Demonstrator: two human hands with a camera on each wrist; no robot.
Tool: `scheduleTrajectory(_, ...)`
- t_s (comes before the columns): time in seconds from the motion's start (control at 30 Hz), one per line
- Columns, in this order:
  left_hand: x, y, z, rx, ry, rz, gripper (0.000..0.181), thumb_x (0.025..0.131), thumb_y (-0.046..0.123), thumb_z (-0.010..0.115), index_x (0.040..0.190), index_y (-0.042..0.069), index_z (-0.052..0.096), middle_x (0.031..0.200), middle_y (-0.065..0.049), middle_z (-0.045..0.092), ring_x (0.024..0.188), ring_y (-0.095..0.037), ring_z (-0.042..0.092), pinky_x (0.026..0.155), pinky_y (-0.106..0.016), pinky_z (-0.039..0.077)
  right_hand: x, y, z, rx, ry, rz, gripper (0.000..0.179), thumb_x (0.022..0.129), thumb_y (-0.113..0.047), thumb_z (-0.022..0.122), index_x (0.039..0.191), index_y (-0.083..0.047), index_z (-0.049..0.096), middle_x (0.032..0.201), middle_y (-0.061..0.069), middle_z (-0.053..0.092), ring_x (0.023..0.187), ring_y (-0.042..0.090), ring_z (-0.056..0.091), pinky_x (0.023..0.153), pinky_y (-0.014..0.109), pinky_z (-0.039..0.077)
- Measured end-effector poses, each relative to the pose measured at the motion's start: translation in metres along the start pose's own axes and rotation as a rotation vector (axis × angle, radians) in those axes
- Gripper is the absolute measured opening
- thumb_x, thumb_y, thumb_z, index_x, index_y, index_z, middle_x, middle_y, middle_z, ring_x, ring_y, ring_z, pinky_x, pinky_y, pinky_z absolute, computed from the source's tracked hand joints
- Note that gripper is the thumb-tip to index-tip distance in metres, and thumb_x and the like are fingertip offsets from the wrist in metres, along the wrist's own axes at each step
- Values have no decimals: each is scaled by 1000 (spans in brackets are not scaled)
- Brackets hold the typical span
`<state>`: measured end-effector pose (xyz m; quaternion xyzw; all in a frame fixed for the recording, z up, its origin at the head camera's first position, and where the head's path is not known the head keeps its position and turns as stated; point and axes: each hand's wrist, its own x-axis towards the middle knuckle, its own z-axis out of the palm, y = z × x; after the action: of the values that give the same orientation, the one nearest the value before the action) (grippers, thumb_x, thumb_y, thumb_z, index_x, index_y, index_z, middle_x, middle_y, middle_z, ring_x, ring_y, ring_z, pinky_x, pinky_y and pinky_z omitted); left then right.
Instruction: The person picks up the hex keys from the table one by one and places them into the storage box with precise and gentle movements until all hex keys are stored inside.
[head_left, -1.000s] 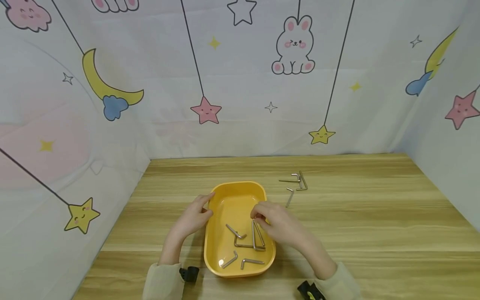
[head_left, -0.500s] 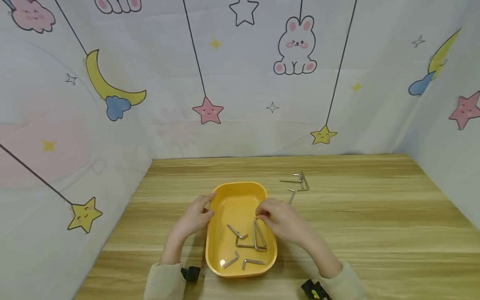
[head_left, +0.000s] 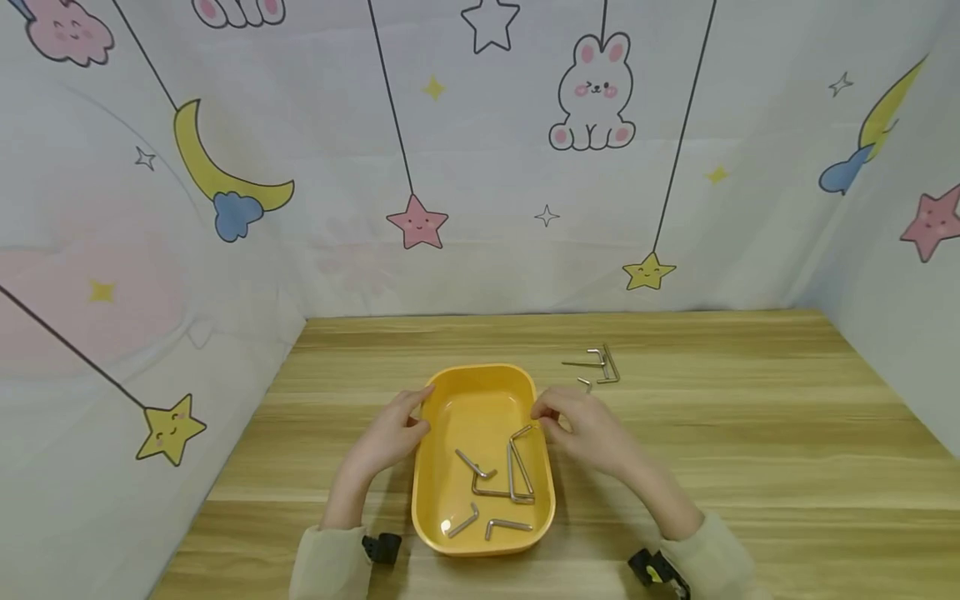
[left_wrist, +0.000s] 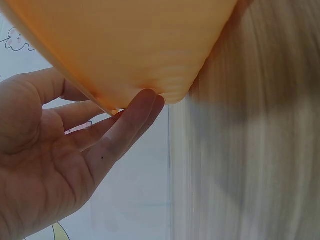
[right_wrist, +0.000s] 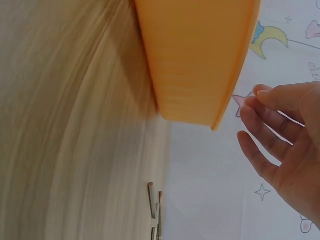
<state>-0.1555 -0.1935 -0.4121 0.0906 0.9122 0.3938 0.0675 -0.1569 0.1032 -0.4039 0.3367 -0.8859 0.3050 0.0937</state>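
Observation:
A yellow plastic tray (head_left: 450,417) stands on the table with several L-shaped hex keys lying in its near half, among them a short hex key (head_left: 508,525) by the near wall. My left hand (head_left: 386,433) holds the tray's left side. In the left wrist view, fingertips (left_wrist: 145,100) press its outer wall while the thumb end is hidden behind the rim. My right hand (head_left: 581,425) is just over the tray's right rim, fingers loosely bent. In the right wrist view its fingers (right_wrist: 255,150) hold nothing and are apart from the tray (right_wrist: 200,65).
Beyond the right hand, a small group of hex keys (head_left: 603,364) lies on the wooden table (head_left: 735,433). One more hex key (head_left: 587,383) is partly covered by that hand. A printed white cloth (head_left: 487,267) hangs behind and along both sides.
My right hand has let go of a long hex key, which now lies in the tray, and moved right to the rim. The left hand stays in place on the tray.

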Motion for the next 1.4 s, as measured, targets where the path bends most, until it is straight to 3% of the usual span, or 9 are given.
scheduleTrajectory(0.47, 0, 0, 1, 5, 7, -7, 56, 91, 5, 52, 146, 3, 40, 140, -19, 47, 101, -27, 61, 79, -36, 53, 4, 29, 9, -58, 121, -166, 16, 81, 4, 67, 89, -10, 67, 88, -2, 67, 80, 8, 60, 70, 25, 54)
scheduleTrajectory(0.7, 0, 0, 1, 4, 3, -5, 56, 91, 5, 51, 146, 3, 39, 140, -20, 47, 102, -28, 61, 79, -37, 53, 5, 45, 8, -150, 80, -174, 17, 80, 4, 68, 88, -11, 66, 85, -3, 67, 78, 8, 57, 70, 23, 51)
scheduleTrajectory(0.83, 1, -1, 1, 1, 4, -4, 56, 91, 5, 52, 146, 3, 40, 139, -21, 47, 102, -28, 61, 80, -37, 53, 5, 55, 7, -252, 84, -225, 17, 78, 6, 66, 85, -10, 65, 81, -2, 66, 76, 10, 57, 68, 25, 51)
scheduleTrajectory(1.17, 0, 1, 1, 2, 6, -21, 56, 91, 6, 51, 146, 5, 40, 139, -19, 48, 102, -27, 61, 79, -36, 53, 5, 68, 4, -471, 8, -246, 20, 76, 4, 66, 88, -12, 63, 86, -1, 63, 86, 19, 59, 80, 37, 51)
scheduleTrajectory(1.4, 0, 0, 1, -3, 2, -31, 56, 91, 6, 51, 146, 6, 40, 140, -18, 48, 103, -27, 61, 81, -37, 53, 8, 80, 7, -584, -1, -319, 23, 74, 5, 64, 88, -14, 62, 84, -1, 59, 84, 19, 57, 75, 37, 50)
